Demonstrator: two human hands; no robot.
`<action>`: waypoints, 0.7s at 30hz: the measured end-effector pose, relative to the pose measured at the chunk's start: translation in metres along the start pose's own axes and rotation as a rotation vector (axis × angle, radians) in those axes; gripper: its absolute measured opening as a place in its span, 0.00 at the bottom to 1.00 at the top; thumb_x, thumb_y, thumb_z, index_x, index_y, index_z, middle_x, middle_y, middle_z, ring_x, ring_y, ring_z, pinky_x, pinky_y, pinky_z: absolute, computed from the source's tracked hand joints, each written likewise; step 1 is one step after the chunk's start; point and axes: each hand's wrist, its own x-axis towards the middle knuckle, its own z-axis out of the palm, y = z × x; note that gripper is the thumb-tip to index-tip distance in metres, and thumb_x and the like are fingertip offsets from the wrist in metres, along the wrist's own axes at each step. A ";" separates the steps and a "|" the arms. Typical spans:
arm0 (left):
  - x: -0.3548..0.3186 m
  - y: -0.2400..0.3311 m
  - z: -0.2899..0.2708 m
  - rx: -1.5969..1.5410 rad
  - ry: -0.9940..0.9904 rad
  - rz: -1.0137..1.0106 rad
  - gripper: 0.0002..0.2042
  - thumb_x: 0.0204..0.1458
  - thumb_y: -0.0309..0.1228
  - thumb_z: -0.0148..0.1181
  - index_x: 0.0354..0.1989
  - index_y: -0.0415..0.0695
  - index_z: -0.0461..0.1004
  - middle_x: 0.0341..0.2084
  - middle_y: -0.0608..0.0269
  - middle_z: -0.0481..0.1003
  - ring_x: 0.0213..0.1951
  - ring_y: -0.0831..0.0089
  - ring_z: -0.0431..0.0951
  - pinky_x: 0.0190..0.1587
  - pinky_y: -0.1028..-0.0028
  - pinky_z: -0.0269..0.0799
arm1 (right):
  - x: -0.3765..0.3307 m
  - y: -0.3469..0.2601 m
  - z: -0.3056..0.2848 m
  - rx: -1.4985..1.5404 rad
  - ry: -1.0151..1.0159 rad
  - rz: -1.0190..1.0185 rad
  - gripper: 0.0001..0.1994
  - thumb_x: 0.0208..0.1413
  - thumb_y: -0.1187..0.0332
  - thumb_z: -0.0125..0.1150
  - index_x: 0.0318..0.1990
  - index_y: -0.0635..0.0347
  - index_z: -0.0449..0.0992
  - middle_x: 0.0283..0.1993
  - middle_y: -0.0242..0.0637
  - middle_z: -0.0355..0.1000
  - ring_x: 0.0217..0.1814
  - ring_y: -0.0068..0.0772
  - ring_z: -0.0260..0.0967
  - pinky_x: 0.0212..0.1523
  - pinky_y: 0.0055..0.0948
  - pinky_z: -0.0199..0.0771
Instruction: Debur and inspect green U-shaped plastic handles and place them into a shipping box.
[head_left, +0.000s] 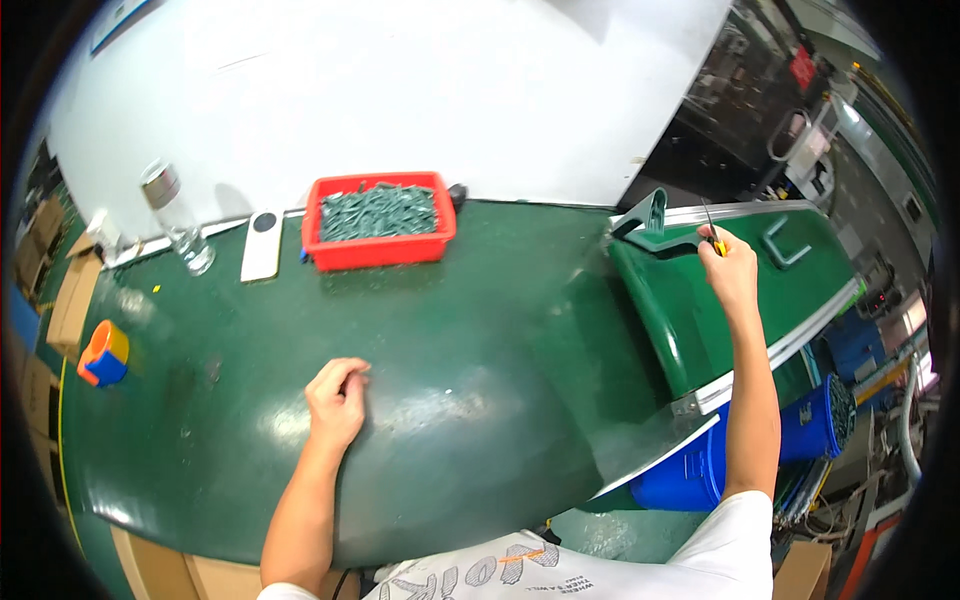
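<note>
Over the near side of the conveyor belt [700, 300], my right hand [735, 270] is closed around a small hand tool [719, 246] with a yellow and black handle; its thin dark tip points up and away. The tool's exact kind is too small to tell. Just left of that hand, a bent green plastic part [655, 222] rests at the belt's end; I cannot tell whether the hand touches it. A U-shaped green part [786, 245] lies on the belt to the right. My left hand [336, 398], loosely curled with nothing visible in it, is at the green table [480, 330].
At the back of the table stands a red bin [380, 252] of small green pieces. Left of it are a white flat device [262, 246] and a clear bottle [184, 225]. An orange, yellow and blue holder [105, 355] sits far left. Blue barrels [685, 475] stand below the conveyor.
</note>
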 end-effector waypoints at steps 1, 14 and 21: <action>-0.003 0.001 -0.001 -0.007 -0.010 -0.039 0.07 0.46 0.15 0.50 0.32 0.36 0.74 0.29 0.54 0.75 0.27 0.69 0.77 0.29 0.76 0.71 | -0.009 -0.018 0.006 0.167 -0.104 -0.019 0.16 0.46 0.67 0.54 0.44 0.58 0.78 0.21 0.35 0.71 0.21 0.24 0.66 0.25 0.26 0.67; -0.019 0.052 0.005 -0.098 -0.058 0.097 0.09 0.47 0.30 0.62 0.24 0.37 0.71 0.15 0.62 0.70 0.19 0.67 0.72 0.26 0.70 0.67 | -0.126 -0.186 0.102 0.962 -0.913 -0.189 0.23 0.55 0.55 0.58 0.50 0.66 0.71 0.30 0.38 0.75 0.27 0.22 0.70 0.27 0.24 0.71; -0.016 0.049 0.011 -0.796 0.323 -0.389 0.15 0.56 0.37 0.55 0.20 0.45 0.64 0.14 0.67 0.65 0.16 0.79 0.65 0.20 0.79 0.61 | -0.199 -0.182 0.160 0.947 -0.596 -0.417 0.26 0.54 0.54 0.59 0.49 0.71 0.70 0.36 0.46 0.74 0.35 0.38 0.73 0.37 0.32 0.72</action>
